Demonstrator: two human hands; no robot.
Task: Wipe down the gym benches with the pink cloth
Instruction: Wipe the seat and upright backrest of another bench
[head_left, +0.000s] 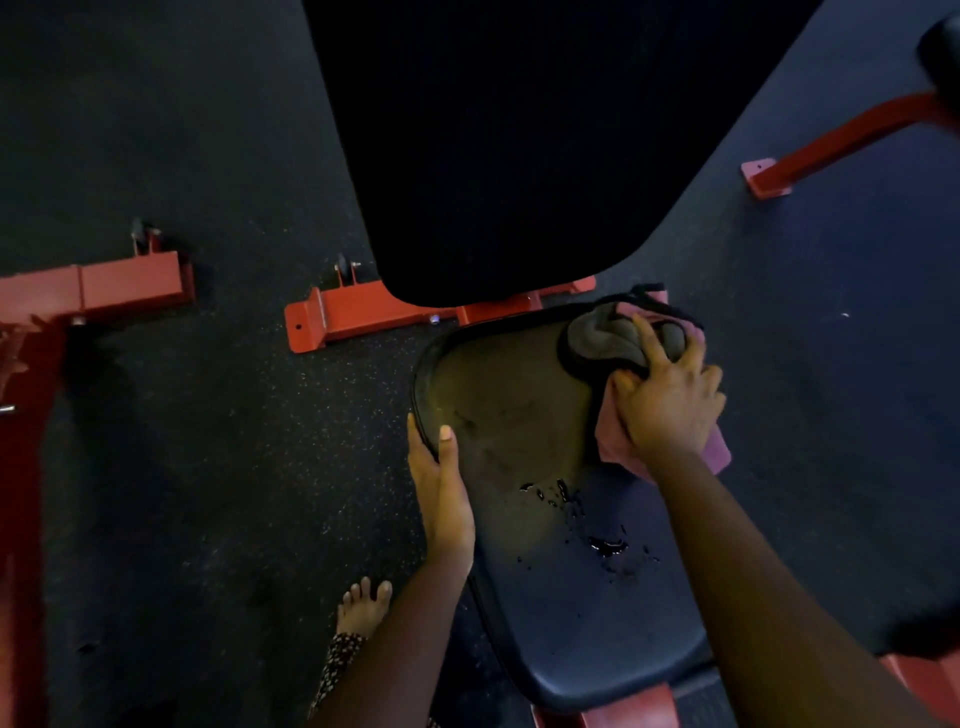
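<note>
The black padded bench seat (524, 415) fills the lower middle of the head view, with wet droplets (597, 535) on its near half. My right hand (670, 400) presses the pink cloth (618, 338) onto the seat's far right corner; part of the cloth looks grey and soiled. My left hand (441, 483) grips the seat's left edge, thumb on top. The black backrest pad (519, 145) rises beyond the seat.
Red steel bench frame (363, 317) lies on the dark speckled rubber floor under the backrest. Another red frame (93, 291) sits at the left and a red leg (810, 150) at the upper right. My bare foot (363, 608) stands left of the seat.
</note>
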